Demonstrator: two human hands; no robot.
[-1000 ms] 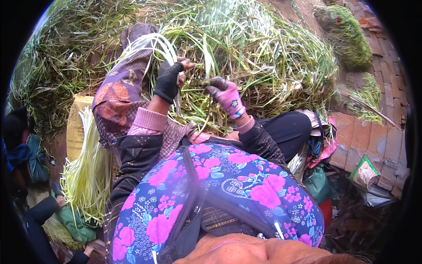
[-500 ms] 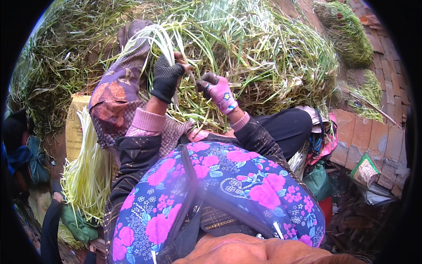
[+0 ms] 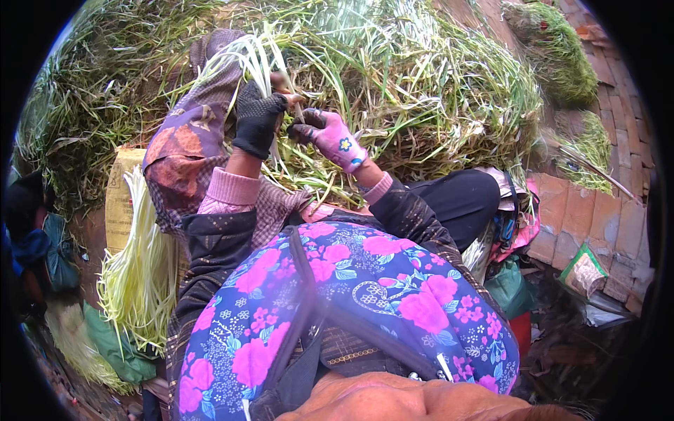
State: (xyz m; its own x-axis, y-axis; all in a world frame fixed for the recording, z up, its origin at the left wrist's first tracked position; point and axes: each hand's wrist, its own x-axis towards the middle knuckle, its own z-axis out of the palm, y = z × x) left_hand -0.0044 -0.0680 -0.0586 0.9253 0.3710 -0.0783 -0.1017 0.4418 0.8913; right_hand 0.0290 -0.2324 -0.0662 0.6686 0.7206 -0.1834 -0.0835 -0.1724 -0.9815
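My left hand (image 3: 260, 116), in a black fingerless glove, is closed round a small bunch of chives (image 3: 261, 59). Their pale leaves arch up over the fingers, and white ends hang below the palm. Close by on its right, my right hand (image 3: 328, 137) wears a pink glove with dark fingertips and a blue flower. Its thumb and fingers pinch together at a thin chive stalk (image 3: 300, 112) that leans out from the bunch. Behind both hands spreads a big heap of loose green chives (image 3: 414, 91), mixed with dry, brownish leaves.
Sorted pale chives (image 3: 137, 281) lie on a yellow sack (image 3: 121, 200) at my left. A checked cloth (image 3: 184, 140) covers my left leg. Green plastic bags (image 3: 509, 288) and flattened cardboard (image 3: 576, 217) are at the right. Another green pile (image 3: 554, 52) lies at the far right.
My right hand has moved left and slightly down, closer to the left hand. The left hand has shifted a little left, still holding the bunch. Another person's dark sleeve has left the lower left.
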